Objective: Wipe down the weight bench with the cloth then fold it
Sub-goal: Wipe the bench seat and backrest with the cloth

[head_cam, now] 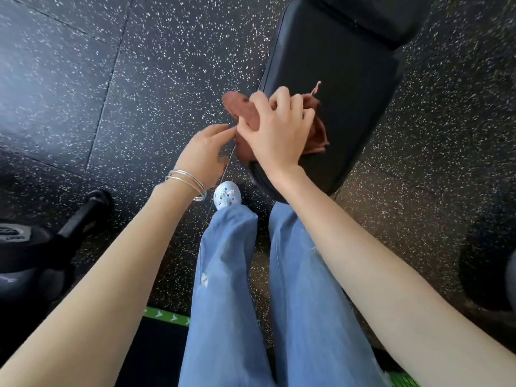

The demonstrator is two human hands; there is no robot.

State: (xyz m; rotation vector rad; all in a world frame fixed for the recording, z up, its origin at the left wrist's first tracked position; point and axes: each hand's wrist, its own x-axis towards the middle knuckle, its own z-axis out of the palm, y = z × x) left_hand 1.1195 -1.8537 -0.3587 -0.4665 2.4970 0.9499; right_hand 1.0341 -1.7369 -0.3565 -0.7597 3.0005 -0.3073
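Right hand (279,135) curled, seemingly around cloth (317,134)

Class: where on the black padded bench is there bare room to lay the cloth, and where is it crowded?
Bare: the black padded bench beyond and right of the brown cloth, up to the next pad. Crowded: the left edge, where the right hand grips the cloth and the left hand pinches it.

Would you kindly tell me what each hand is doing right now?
Left hand: fingertips at the edge of the cloth; a pinch cannot be told.
Right hand: grips the bunched cloth on the weight bench.
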